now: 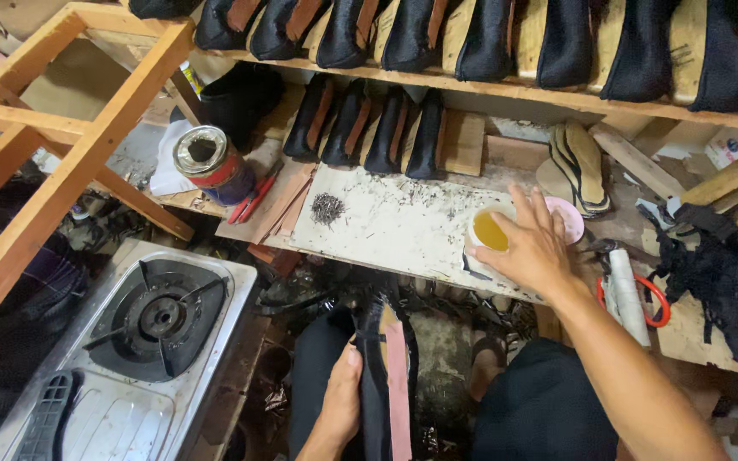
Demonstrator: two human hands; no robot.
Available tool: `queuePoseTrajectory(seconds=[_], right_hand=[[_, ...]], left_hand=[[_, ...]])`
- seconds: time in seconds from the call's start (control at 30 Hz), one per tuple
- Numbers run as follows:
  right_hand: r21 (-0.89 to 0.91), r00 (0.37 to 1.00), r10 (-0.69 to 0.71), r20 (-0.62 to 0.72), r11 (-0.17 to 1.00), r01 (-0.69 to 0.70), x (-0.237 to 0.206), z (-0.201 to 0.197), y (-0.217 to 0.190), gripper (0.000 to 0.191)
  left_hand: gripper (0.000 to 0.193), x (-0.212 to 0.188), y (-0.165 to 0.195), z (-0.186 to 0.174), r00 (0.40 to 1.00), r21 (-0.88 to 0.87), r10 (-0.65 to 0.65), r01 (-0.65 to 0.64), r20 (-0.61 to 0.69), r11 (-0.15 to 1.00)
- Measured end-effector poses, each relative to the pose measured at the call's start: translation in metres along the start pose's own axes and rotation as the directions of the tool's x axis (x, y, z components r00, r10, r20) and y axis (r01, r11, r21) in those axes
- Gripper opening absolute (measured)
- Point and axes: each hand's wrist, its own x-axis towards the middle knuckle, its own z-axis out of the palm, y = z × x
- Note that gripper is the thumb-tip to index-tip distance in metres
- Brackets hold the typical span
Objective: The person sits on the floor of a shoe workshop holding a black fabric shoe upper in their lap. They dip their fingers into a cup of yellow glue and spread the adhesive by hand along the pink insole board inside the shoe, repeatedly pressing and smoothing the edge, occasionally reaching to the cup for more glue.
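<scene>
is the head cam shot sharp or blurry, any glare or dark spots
Head view: mostly sharp, the right hand on the cup of yellow glue is crisp; bright sheen on the gas stove; floor around the left hand and black shoe upper falls into shadow; wide-lens bending at edges.

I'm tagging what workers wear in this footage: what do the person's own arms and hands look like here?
Both arms are bare, with no sleeve reaching into view. The right hand and left hand wear no gloves, and no ring, watch or wristband shows on either. Fingernails are short and unpainted as far as can be seen. Dark trousers cover the legs below.
</scene>
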Motion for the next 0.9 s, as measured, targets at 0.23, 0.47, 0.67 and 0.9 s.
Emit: queuePoseTrajectory(seconds=[0.23, 0.47, 0.67, 0.9], right_hand=[[0.025, 0.998, 0.06, -0.037, 0.998, -0.059, -0.01, 0.014, 0.021, 0.042], [0.714, 0.985, -0.159, -0.071, 0.681, 0.162, -0.082, -0.02, -0.069, 0.029], [0.616, 0.931, -0.251, -0.266, 0.699, 0.364, -0.104, -0.024, -0.114, 0.039], [0.507, 0.842, -0.376, -0.386, 0.676, 0.534, -0.102, -0.016, -0.116, 0.031]], left_hand=[[0.078, -0.008, 0.028, 0.012, 0.966, 0.348, 0.201, -0.246, 0.161, 0.905], [0.09, -0.005, 0.055, 0.042, 0.946, 0.363, 0.158, -0.258, 0.283, 0.895], [0.091, -0.008, 0.064, 0.058, 0.914, 0.328, 0.191, -0.315, 0.359, 0.891], [0.085, -0.007, 0.06, 0.054, 0.925, 0.331, 0.189, -0.3, 0.329, 0.894]])
